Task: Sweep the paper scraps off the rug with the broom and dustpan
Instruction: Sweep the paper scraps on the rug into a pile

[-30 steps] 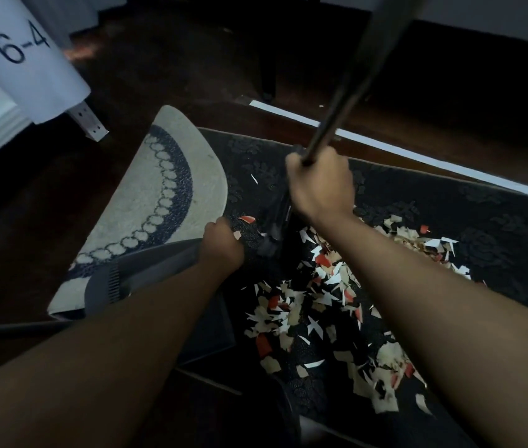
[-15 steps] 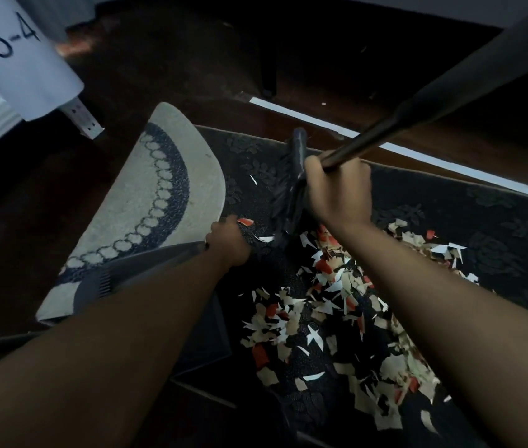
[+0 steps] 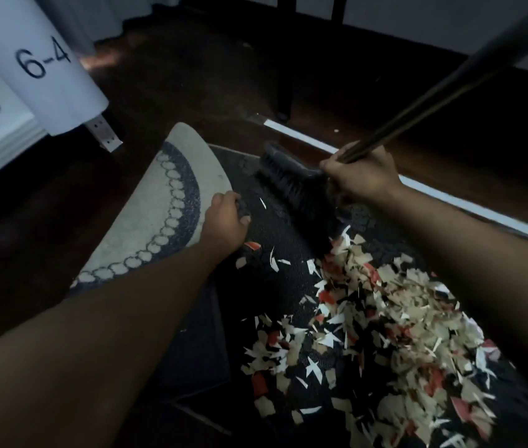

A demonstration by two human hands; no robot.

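Right hand (image 3: 361,177) curled round broom (image 3: 301,189) handle, upper right; bristles on dark rug (image 3: 272,234) above scraps (image 3: 385,318). Left hand (image 3: 225,221) gripping rug edge, fingertips hidden. Dustpan (image 3: 198,344) dim, half behind left forearm.

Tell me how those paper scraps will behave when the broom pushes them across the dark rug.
The paper scraps look thin and small, so probably very light and apt to scatter or flutter. Several lie stray beside the heap, suggesting some will slip past the broom bristles. The dark rug looks textured, so flat pieces may cling.

Two bare forearms, no sleeves; bare left hand (image 3: 224,221) & right hand (image 3: 361,177), no gloves.
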